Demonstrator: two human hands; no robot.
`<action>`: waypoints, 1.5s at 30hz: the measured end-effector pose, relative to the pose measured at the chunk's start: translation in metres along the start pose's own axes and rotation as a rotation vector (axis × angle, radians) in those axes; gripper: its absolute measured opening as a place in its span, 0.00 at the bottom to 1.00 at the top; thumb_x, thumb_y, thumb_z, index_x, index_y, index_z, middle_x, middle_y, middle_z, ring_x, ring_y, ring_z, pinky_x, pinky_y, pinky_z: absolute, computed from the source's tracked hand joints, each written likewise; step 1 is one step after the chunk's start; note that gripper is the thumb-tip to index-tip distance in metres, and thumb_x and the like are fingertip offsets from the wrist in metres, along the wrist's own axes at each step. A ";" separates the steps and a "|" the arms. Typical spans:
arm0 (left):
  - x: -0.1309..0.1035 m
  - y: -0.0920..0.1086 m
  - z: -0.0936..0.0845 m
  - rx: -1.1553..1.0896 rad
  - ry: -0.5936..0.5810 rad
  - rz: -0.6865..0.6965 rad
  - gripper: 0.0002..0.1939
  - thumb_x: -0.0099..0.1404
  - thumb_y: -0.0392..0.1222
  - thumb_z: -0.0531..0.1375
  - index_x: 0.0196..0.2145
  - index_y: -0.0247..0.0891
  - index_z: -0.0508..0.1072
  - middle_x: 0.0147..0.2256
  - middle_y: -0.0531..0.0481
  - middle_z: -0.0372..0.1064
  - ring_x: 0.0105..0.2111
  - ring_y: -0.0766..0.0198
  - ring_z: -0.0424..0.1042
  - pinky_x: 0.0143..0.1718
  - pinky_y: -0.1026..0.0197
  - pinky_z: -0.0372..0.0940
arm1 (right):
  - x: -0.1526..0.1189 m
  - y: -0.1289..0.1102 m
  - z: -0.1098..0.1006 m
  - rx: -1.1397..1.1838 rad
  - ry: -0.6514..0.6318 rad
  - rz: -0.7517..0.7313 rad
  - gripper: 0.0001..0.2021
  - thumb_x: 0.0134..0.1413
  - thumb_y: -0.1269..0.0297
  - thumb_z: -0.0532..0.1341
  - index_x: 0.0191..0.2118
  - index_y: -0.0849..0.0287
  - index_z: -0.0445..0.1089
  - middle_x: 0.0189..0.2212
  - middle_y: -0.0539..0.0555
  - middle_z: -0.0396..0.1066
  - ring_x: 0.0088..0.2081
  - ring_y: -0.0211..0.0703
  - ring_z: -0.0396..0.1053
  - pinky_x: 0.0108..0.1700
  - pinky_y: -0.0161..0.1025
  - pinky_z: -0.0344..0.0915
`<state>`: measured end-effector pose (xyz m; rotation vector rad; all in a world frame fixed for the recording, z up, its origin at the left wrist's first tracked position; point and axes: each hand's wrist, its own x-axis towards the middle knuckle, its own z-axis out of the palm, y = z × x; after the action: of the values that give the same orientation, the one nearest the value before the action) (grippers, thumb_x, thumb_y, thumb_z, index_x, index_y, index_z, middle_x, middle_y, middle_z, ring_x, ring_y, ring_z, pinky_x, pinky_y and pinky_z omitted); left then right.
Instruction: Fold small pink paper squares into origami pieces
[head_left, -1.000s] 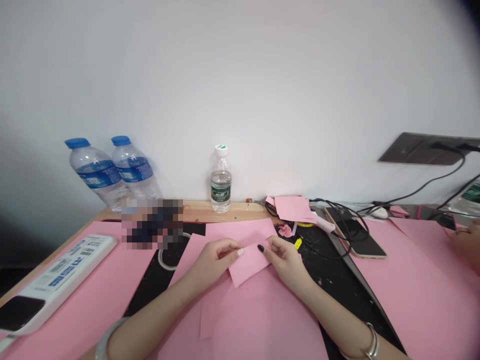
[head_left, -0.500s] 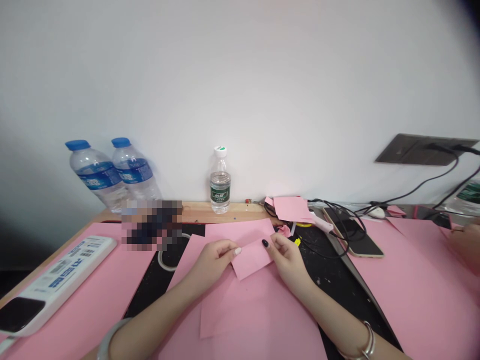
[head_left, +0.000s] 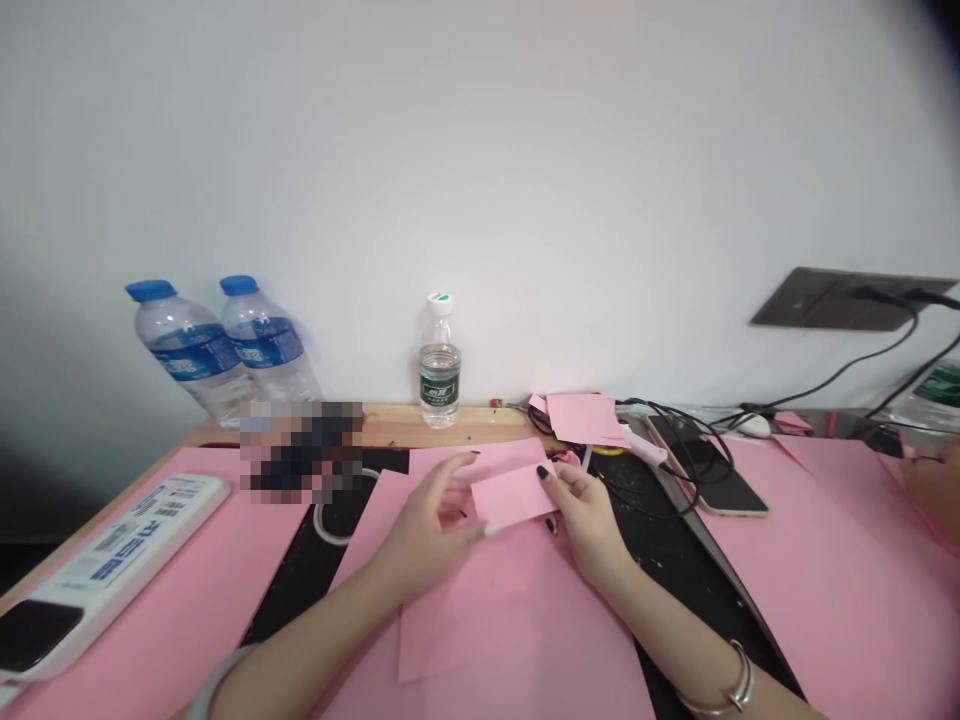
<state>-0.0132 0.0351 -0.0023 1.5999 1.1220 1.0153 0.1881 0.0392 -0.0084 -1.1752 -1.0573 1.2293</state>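
Observation:
My right hand [head_left: 589, 515] pinches the right end of a small pink piece of paper [head_left: 514, 497], thumb on top. At the paper's left end is my left hand [head_left: 435, 525], its fingers apart and its thumb near the lower left corner; whether the thumb touches the paper is hard to tell. Beneath both hands lie larger pink paper sheets [head_left: 517, 640], one over another, on a black mat [head_left: 667, 570].
Behind stand a small water bottle [head_left: 439, 385] and two blue-capped bottles [head_left: 266, 345]. A white power strip [head_left: 120, 570] lies left. Rightward are pink paper squares [head_left: 583, 418], black cables, a phone [head_left: 720, 475] and another person's hand [head_left: 934, 490].
My left fingers have spread off the paper's left end, where they pinched it before. The small paper has turned to lie more level, still in my right hand.

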 end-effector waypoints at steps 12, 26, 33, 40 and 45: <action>-0.003 -0.004 0.001 0.204 -0.052 0.077 0.19 0.61 0.45 0.58 0.50 0.38 0.69 0.49 0.43 0.70 0.47 0.54 0.70 0.47 0.55 0.66 | -0.002 0.000 0.007 0.094 -0.258 0.029 0.16 0.47 0.61 0.66 0.42 0.60 0.66 0.20 0.45 0.64 0.17 0.32 0.58 0.21 0.31 0.57; 0.003 0.007 -0.002 -0.316 -0.134 -0.067 0.15 0.65 0.43 0.54 0.48 0.38 0.69 0.45 0.46 0.72 0.42 0.57 0.71 0.42 0.59 0.64 | -0.006 -0.006 0.007 0.094 -0.317 0.025 0.10 0.51 0.63 0.63 0.40 0.59 0.74 0.39 0.56 0.76 0.40 0.49 0.72 0.47 0.45 0.64; 0.003 0.003 -0.002 -0.433 -0.210 -0.199 0.11 0.59 0.44 0.61 0.37 0.34 0.72 0.29 0.49 0.73 0.29 0.61 0.71 0.30 0.62 0.63 | -0.008 -0.009 0.008 0.026 -0.478 0.039 0.10 0.51 0.65 0.63 0.41 0.59 0.75 0.37 0.55 0.76 0.38 0.47 0.73 0.44 0.43 0.66; 0.005 0.000 -0.004 -0.367 -0.086 -0.216 0.10 0.56 0.44 0.63 0.24 0.35 0.71 0.20 0.56 0.66 0.21 0.68 0.64 0.25 0.66 0.59 | -0.007 -0.007 0.008 0.077 -0.361 0.038 0.06 0.48 0.63 0.65 0.32 0.58 0.75 0.29 0.52 0.75 0.31 0.43 0.70 0.38 0.39 0.66; 0.005 -0.003 -0.008 -0.515 -0.127 -0.182 0.08 0.55 0.39 0.58 0.30 0.35 0.76 0.33 0.47 0.73 0.38 0.58 0.69 0.39 0.60 0.62 | -0.008 -0.013 0.005 0.182 -0.311 0.083 0.06 0.43 0.64 0.64 0.28 0.59 0.77 0.28 0.54 0.75 0.33 0.45 0.70 0.36 0.38 0.65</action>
<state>-0.0195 0.0423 -0.0021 1.1120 0.8168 0.9693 0.1845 0.0319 0.0051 -0.9140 -1.1034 1.5758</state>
